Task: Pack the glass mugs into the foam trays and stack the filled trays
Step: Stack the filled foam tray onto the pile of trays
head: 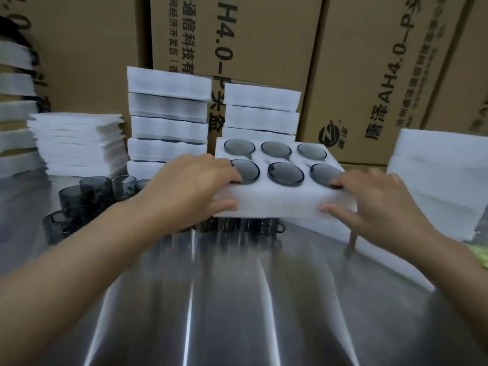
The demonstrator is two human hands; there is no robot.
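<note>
A white foam tray (280, 202) filled with several smoky glass mugs (284, 174) is held above the steel table. My left hand (195, 183) grips its left end, fingers on top and thumb on the front face. My right hand (369, 204) grips its right end the same way. Loose grey mugs (87, 196) stand on the table at the left, and more show just under the lifted tray (237, 224). Two stacks of filled trays (169, 120) (261, 112) rise behind.
A pile of thin foam sheets (79, 143) sits at the left, and more foam (438, 180) at the right. Large cardboard boxes (369, 62) wall off the back. The shiny steel table (237, 299) stretches toward me.
</note>
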